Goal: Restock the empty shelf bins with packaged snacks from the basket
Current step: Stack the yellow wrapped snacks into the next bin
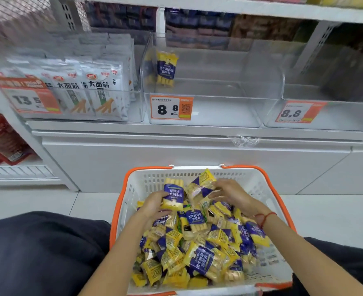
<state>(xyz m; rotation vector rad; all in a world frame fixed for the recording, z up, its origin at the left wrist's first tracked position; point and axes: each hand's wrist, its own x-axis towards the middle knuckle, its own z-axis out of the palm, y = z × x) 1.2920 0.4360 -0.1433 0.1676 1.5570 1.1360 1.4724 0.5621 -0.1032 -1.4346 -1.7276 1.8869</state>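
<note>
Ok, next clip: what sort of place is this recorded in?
Most likely a shop aisle, such as a supermarket or convenience store. Clear shelf bins carry orange price tags, the left bin is full of white snack packs, and an orange-handled shopping basket of snack packets sits below.

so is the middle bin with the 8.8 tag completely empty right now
No, one yellow and purple snack pack already stands upright against the left wall of the middle bin, though the space beside it is bare.

White shelf (133, 126), pale floor (326, 212).
Shelf carries three clear bins (208, 116) side by side; the middle one holds a single snack pack (165, 69). White basket (133, 189) stands on floor.
</note>
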